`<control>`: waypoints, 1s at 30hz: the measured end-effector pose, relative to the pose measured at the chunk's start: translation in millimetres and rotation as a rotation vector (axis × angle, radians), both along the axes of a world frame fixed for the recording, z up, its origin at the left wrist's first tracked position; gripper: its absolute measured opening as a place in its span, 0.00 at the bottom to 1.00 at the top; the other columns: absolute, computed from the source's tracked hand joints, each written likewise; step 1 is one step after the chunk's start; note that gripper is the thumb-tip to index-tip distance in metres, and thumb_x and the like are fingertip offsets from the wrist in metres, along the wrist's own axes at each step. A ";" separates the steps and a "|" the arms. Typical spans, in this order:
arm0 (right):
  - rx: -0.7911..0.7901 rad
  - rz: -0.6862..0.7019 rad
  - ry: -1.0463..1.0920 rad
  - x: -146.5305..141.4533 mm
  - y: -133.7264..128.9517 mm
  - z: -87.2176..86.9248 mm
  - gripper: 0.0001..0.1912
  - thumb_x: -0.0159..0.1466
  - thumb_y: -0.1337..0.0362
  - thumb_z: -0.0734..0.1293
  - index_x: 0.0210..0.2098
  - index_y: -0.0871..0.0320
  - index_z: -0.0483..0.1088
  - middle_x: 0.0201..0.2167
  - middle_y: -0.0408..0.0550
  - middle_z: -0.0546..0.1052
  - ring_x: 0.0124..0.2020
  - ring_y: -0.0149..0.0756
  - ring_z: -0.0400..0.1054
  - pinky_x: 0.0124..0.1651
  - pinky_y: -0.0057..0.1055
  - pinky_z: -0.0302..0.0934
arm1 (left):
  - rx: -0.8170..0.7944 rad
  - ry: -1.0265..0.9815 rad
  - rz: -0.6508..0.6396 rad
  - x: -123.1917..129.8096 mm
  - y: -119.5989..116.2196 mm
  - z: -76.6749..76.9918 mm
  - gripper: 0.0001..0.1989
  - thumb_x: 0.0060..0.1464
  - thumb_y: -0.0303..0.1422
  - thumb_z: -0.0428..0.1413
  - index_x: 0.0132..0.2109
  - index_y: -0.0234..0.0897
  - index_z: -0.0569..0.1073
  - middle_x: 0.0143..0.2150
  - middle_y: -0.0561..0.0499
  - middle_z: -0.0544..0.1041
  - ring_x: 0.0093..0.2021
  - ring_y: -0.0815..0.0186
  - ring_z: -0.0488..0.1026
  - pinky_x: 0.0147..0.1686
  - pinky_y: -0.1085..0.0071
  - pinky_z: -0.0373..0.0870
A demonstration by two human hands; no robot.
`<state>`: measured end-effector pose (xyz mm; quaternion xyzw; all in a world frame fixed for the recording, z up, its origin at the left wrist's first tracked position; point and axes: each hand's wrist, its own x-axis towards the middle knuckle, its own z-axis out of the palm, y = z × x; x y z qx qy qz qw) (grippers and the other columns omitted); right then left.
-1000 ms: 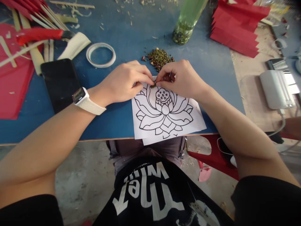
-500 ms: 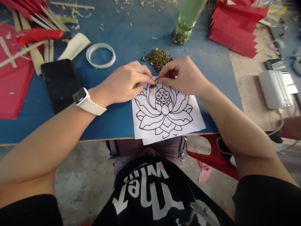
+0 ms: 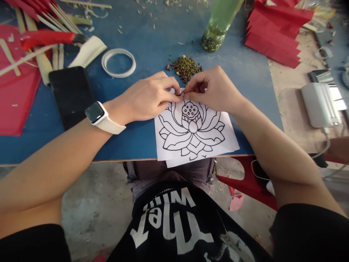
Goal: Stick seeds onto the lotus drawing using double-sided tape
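A sheet of white paper with a black-outlined lotus drawing lies at the table's front edge, on top of another sheet. Over its upper part, my left hand bends its fingers inward, tips pressed together at the paper. My right hand pinches thumb and forefinger right beside them, so the fingertips of both nearly meet. Whatever is between the fingers is too small or hidden to name. Just beyond the hands sits a small heap of green and reddish-brown beans.
A green-tinted bottle with beans at its bottom stands behind the heap. To the left are a tape roll, a black phone, a red-handled tool and wood strips. Folded red paper and a white charger lie right.
My left fingertips have shifted slightly right, closer to my right fingertips, and now cover the small beans that showed on the drawing. My right hand stays nearly in place.
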<state>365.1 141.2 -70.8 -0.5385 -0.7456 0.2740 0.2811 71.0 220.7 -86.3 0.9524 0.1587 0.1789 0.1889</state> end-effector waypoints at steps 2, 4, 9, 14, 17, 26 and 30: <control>0.009 -0.008 0.003 -1.6 -0.5 -0.6 0.08 0.72 0.54 0.85 0.40 0.46 0.88 0.38 0.47 0.92 0.41 0.48 0.81 0.50 0.50 0.82 | 0.014 0.019 -0.019 -2.8 1.2 6.2 0.27 0.80 0.31 0.55 0.69 0.52 0.96 0.69 0.47 0.95 0.71 0.46 0.90 0.77 0.43 0.87; 0.016 -0.020 -0.010 -3.1 -1.3 -1.5 0.12 0.75 0.47 0.86 0.41 0.45 0.88 0.38 0.49 0.91 0.42 0.51 0.83 0.50 0.52 0.83 | 0.034 0.041 -0.043 -5.9 2.8 12.9 0.28 0.81 0.31 0.53 0.71 0.47 0.95 0.68 0.45 0.96 0.70 0.47 0.91 0.78 0.45 0.87; 0.003 -0.031 -0.022 -5.5 -2.7 -2.3 0.20 0.75 0.37 0.85 0.42 0.45 0.88 0.35 0.50 0.89 0.43 0.55 0.82 0.49 0.55 0.84 | 0.046 0.047 -0.057 -9.7 5.1 16.6 0.27 0.80 0.34 0.54 0.66 0.49 0.98 0.68 0.46 0.96 0.69 0.44 0.92 0.77 0.42 0.87; -0.003 -0.049 -0.014 -7.5 -3.6 -2.1 0.20 0.73 0.36 0.85 0.41 0.43 0.89 0.33 0.49 0.88 0.43 0.56 0.82 0.45 0.54 0.83 | -0.006 0.041 -0.030 -8.3 7.8 2.7 0.23 0.78 0.37 0.58 0.62 0.58 0.99 0.67 0.52 0.96 0.72 0.46 0.90 0.77 0.47 0.87; 0.000 -0.047 -0.015 -8.1 -3.7 -2.2 0.17 0.74 0.40 0.85 0.41 0.44 0.89 0.34 0.49 0.88 0.44 0.56 0.83 0.45 0.53 0.83 | -0.008 0.042 -0.023 -7.6 8.1 1.0 0.23 0.78 0.37 0.58 0.62 0.58 0.99 0.67 0.52 0.96 0.72 0.47 0.90 0.77 0.49 0.87; 0.010 -0.078 0.042 -2.7 -0.3 -3.8 0.18 0.74 0.40 0.87 0.41 0.44 0.88 0.38 0.49 0.90 0.42 0.54 0.82 0.47 0.56 0.82 | 0.027 0.038 -0.034 -5.0 0.2 15.2 0.29 0.79 0.33 0.54 0.71 0.51 0.95 0.72 0.52 0.95 0.73 0.48 0.89 0.78 0.45 0.87; -0.009 -0.094 0.165 0.0 3.6 -3.8 0.15 0.70 0.46 0.88 0.40 0.48 0.88 0.39 0.51 0.90 0.39 0.46 0.76 0.44 0.50 0.74 | 0.036 0.047 -0.082 -3.8 0.2 8.9 0.31 0.76 0.31 0.56 0.74 0.55 0.93 0.77 0.56 0.92 0.79 0.45 0.86 0.85 0.40 0.82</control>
